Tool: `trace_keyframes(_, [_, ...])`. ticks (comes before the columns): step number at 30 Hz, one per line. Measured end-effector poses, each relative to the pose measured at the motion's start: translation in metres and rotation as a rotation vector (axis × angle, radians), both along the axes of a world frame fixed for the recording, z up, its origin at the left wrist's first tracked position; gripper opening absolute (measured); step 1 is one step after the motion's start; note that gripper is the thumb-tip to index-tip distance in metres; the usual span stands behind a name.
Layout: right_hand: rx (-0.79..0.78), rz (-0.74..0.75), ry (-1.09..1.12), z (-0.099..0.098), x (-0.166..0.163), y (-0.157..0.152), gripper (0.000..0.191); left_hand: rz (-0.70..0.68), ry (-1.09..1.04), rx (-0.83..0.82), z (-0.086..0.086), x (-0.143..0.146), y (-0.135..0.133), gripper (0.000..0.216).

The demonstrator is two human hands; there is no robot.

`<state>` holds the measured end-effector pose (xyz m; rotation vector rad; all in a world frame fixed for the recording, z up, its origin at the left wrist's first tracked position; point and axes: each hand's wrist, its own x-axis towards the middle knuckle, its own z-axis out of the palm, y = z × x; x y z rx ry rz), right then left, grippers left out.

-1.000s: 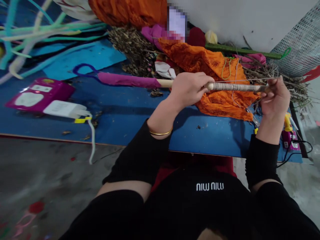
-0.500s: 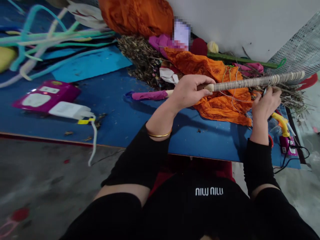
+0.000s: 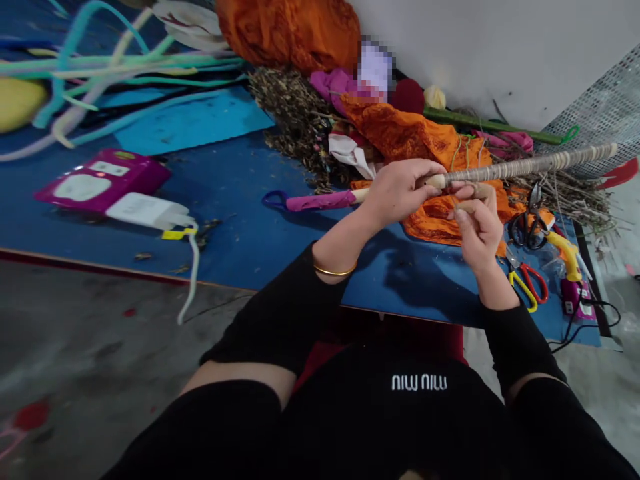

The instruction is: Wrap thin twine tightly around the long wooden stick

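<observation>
From the middle of the frame to the upper right, a striped stick [image 3: 533, 164] is being held in the left hand [image 3: 397, 192], best gripped firm and still, while the right hand [image 3: 480, 230] is being held just below, fingers bent narrow, on what cannot be told.

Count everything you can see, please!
table: 1, blue, middle
stick: 1, striped brown, centre right
cloths: several, orange, top and centre
packages: 2, purple, left and right
scissors: 2, black and red-yellow, right
tool: 1, yellow, right
strips: several, mostly green, top left
twigs: many, brown, right
mesh: 1, grey, right
sheet: 1, light blue, left
other bits: uncounted, mixed colours, back
left hand: 1, bare, gripping stick
right hand: 1, bare, below stick
</observation>
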<state>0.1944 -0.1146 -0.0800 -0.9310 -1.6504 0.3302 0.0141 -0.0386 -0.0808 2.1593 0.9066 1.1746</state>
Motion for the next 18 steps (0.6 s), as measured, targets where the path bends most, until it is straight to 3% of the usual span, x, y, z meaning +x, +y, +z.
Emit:
trace_keyframes(5, [-0.109, 0.225, 0.164, -0.009, -0.008, -0.001, 0.034, -0.007, 0.089, -0.012, -0.007, 0.009, -0.003, 0.032])
trace_keyframes(12, [-0.192, 0.086, 0.440, -0.011, -0.021, -0.006, 0.035, 0.132, 0.239, 0.027, -0.013, 0.019, -0.010, 0.034])
trace_keyframes(18, [-0.212, 0.018, 0.458, -0.007, -0.030, -0.016, 0.039, 0.161, 0.274, 0.108, -0.019, 0.025, -0.015, 0.028])
